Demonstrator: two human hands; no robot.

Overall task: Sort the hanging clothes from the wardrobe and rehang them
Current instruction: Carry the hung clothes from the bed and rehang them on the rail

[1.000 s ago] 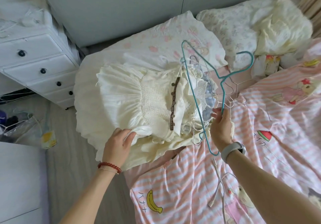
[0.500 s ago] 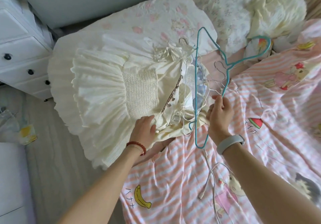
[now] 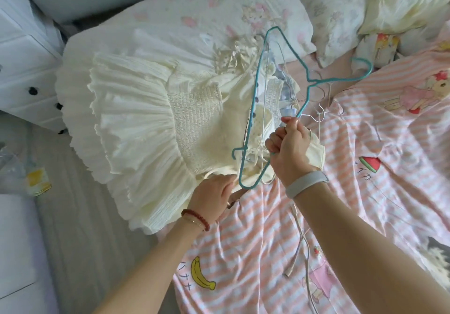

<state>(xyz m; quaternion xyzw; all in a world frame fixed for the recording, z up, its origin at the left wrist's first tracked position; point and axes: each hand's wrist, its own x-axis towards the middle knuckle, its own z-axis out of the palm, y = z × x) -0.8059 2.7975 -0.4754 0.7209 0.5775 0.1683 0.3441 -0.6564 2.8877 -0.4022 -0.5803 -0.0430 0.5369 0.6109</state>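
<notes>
A pile of cream clothes lies on the bed, topped by a ruffled cream dress (image 3: 136, 128) with a smocked bodice. My right hand (image 3: 291, 148) grips the shoulder wire of a teal hanger (image 3: 259, 75), which is lifted and tilted over the pile with its hook toward the right. Several white wire hangers (image 3: 321, 114) lie bunched under and beside it. My left hand (image 3: 214, 196) grips the near edge of the cream fabric at the pile's lower side. A pale blue garment (image 3: 288, 111) peeks out under the hangers.
The bed has a pink striped cartoon sheet (image 3: 365, 204) and pillows (image 3: 219, 9) at its head. A white charging cable (image 3: 300, 240) trails across the sheet. A white chest of drawers (image 3: 26, 57) stands at the left, with floor clutter below it.
My right hand has raised the teal hanger and swung it over the pile. My left hand slid right along the fabric's near edge to just under the hanger's end.
</notes>
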